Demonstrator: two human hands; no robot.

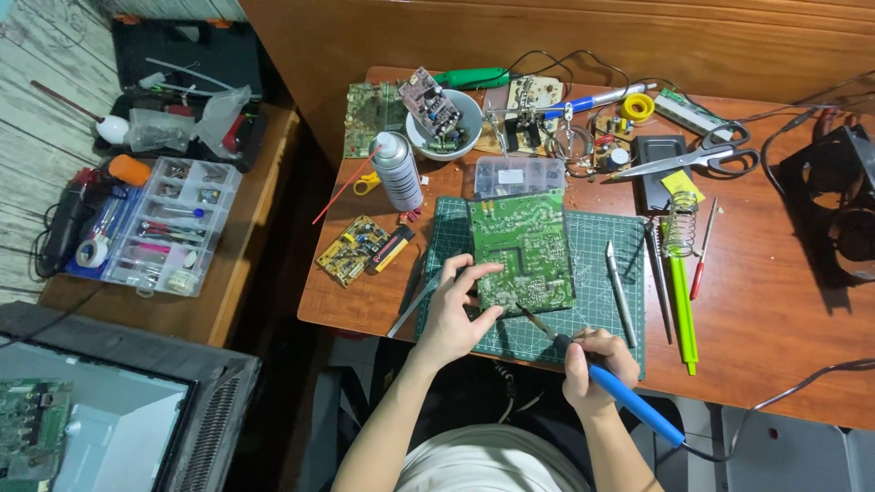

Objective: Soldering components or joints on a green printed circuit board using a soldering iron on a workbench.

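1. green circuit board [522, 248] lies on our cutting mat [602, 264], mid-table.
2. our left hand [453, 314] pinches its near-left edge, fingers spread.
3. our right hand [597, 364] grips a blue soldering iron [629, 401], tip at the board's near edge.

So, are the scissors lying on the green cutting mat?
No, the scissors lie on the bare wooden table beyond the green cutting mat, near the far right corner.
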